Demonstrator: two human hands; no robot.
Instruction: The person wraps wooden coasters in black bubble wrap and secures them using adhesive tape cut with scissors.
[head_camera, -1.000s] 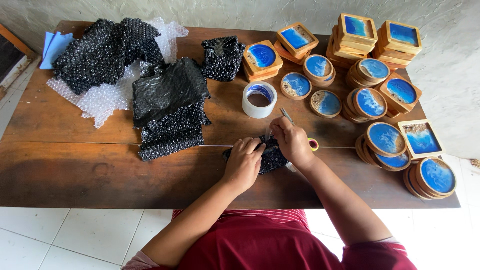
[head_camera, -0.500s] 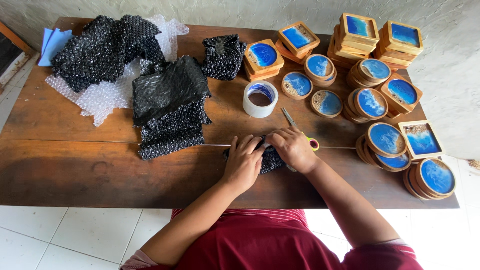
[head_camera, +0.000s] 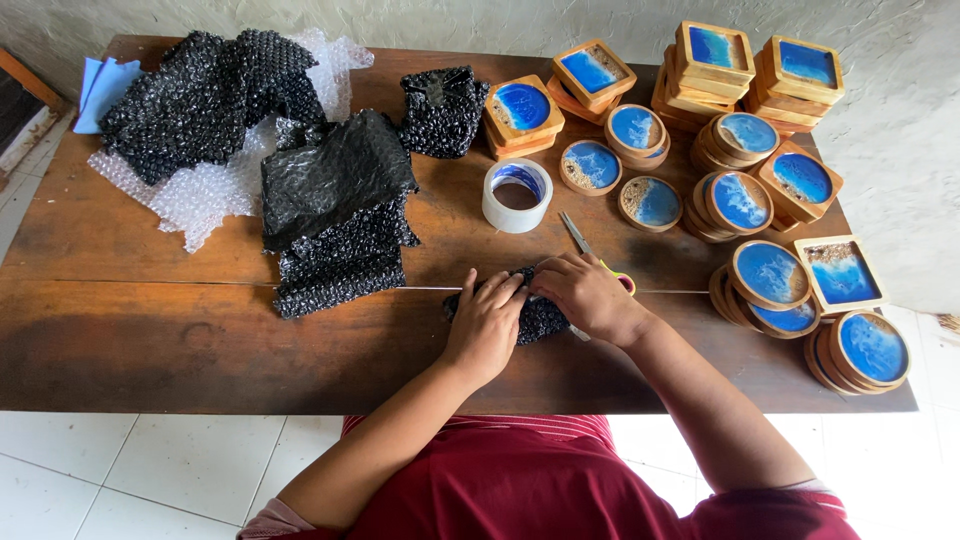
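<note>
**Both hands press a black bundle at the table's front**

Wooden table (head_camera: 150, 330) on white tile, against a rough pale wall. Near the front edge, at the middle, lies a small bundle (head_camera: 540, 318) in black bubble wrap. The left hand (head_camera: 487, 325) lies flat over its left half, fingers together and pressed down. The right hand (head_camera: 590, 298) covers its right side, fingers curled onto the top; whether they pinch the wrap or only press it, I cannot tell. What is inside the bundle is hidden, and only its dark lower edge shows between and under the hands.

Scissors (head_camera: 577, 234) lie just behind the right hand, blades showing, handles mostly covered by it. A tape roll (head_camera: 517, 195) stands a little further back. Black wrap sheets (head_camera: 335, 215) are piled to the left, over clear bubble wrap (head_camera: 200, 195). Stacks of wooden coasters (head_camera: 745, 200) with blue faces fill the right end.

Compared with a second ago, the hands have closed in over the bundle and hide more of it; the left one has slid up onto it.
</note>
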